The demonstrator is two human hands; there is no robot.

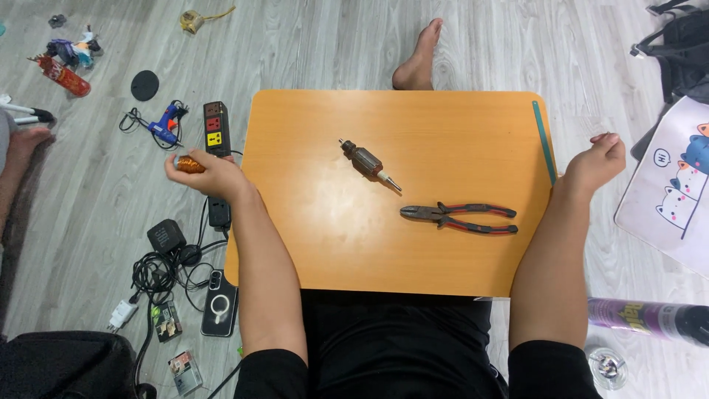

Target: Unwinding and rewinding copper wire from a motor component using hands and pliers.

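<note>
Your left hand is out past the left edge of the worktop, over the floor. Grip closed, fingers curled around a small copper-coloured wound part; its orange-brown end shows at the fingertips. Hand sits just beside a black power strip with coloured sockets.

Your right hand is off the right edge of the worktop, near its upper right corner. Fingers curled in loosely, thumb on top, nothing seen in the grip. Cannot tell whether it is fully pressed together.

On the worktop, orange and rounded at the corners:
- Small motor armature, dark body with a shaft at each end, lying tilted near the middle, apart from both hands.
- Pliers with red-and-black handles, lying flat, jaws pointing left, below and right of the armature, not touching it.
- Teal strip along the right edge.

Floor, left side: blue glue gun with cord, black round disc, tangle of black cables and an adapter, phone lying face down.

Floor, right side: purple spray can lying on its side, cloth with cartoon cats.

Your bare foot shows beyond the far edge of the worktop.
</note>
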